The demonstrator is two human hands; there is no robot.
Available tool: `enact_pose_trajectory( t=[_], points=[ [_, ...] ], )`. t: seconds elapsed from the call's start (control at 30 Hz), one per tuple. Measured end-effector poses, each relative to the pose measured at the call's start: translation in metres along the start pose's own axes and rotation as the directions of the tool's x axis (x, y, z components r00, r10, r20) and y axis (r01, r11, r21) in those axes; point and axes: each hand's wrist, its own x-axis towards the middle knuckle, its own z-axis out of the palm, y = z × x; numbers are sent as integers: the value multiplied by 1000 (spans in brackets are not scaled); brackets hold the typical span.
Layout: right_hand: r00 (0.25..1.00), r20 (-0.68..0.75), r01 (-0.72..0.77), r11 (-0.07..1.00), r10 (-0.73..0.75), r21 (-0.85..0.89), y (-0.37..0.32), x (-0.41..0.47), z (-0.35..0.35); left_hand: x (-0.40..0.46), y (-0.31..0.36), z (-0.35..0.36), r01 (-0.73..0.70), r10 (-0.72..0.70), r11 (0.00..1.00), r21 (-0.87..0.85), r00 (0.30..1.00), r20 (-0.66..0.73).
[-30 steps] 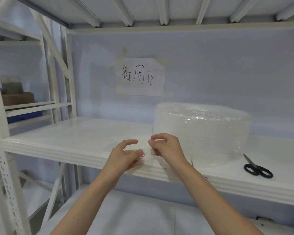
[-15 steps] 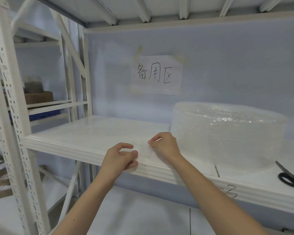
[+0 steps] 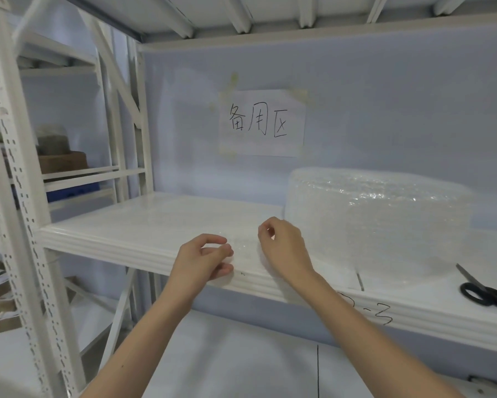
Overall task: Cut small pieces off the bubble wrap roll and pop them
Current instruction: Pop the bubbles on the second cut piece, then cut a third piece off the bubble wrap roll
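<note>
Standing before a white metal rack, the person holds both hands over the front lip of the shelf. The left hand pinches thumb to forefinger on one edge of a small clear piece of bubble wrap; the right hand pinches the opposite edge, its other fingers curled in. The piece stretches between the two sets of fingertips, just above the shelf edge, faint against the white board.

Just right of the right-hand fingers, and a little behind them, the roll lies flat on the shelf, its wall nearly touching the knuckles. Well to the right of the fingers, past the roll, black-handled scissors rest on the shelf near the frame edge. The shelf board is glossy white with a ribbed front lip; handwritten marks sit on that lip below the right forearm.

Above and behind the fingers, a paper sign with three handwritten characters is taped to the pale bluish wall. Overhead runs the ribbed underside of the next shelf. Far left of the fingers stand perforated uprights, and beyond them a second rack with a brown box and something blue under it, both blurred.
</note>
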Motion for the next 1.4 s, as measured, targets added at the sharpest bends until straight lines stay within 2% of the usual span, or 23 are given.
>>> enact_pose_trajectory(
  t=[0.1,0.23,0.33,0.4,0.47,0.53,0.77,0.83,0.97,1.03,1.13,1.23,1.3,1.33,1.4],
  points=[
    [999,-4,53,999,-53,-5,0,-36,-39,-8,7,18,-20,20,1000,-6,998,59],
    [992,-124,23,996,-33,-86,20,-72,-104,-18,14,55,-48,49,999,-11,984,173],
    [961,-274,-53,963,-22,-264,50,-80,-153,-26,19,88,-51,54,999,-19,964,259],
    [943,-329,-199,873,47,-445,78,-80,-184,-31,20,109,-43,44,999,-11,949,311],
    [927,-307,-362,727,216,-583,107,-82,-210,-36,19,127,-32,21,999,23,928,372],
    [897,-277,-439,622,344,-649,127,-87,-228,-40,18,142,-30,2,998,60,903,429],
    [865,-251,-498,681,434,-537,142,-88,-261,-46,19,171,-77,8,989,128,880,475],
    [845,-209,-517,654,492,-553,139,-87,-270,-48,19,175,-115,29,982,150,877,480],
    [818,-139,-484,538,558,-690,130,-89,-284,-51,18,182,-148,43,973,179,873,486],
    [805,-96,-467,525,585,-712,124,-92,-290,-52,17,182,-149,41,972,179,865,500],
    [829,-119,-483,593,546,-644,121,-103,-298,-53,17,181,-151,43,973,175,863,504],
    [842,-131,-521,725,524,-450,119,-121,-307,-52,16,178,-164,59,969,183,877,477],
    [843,-8,-529,829,537,-183,113,-137,-307,-53,15,177,-171,68,968,186,884,462],
    [841,73,-538,843,536,2,110,-145,-303,-53,15,177,-173,72,967,185,887,456],
    [817,245,-576,740,522,347,106,-161,-287,-55,15,175,-173,75,968,183,892,445]
  ],
)
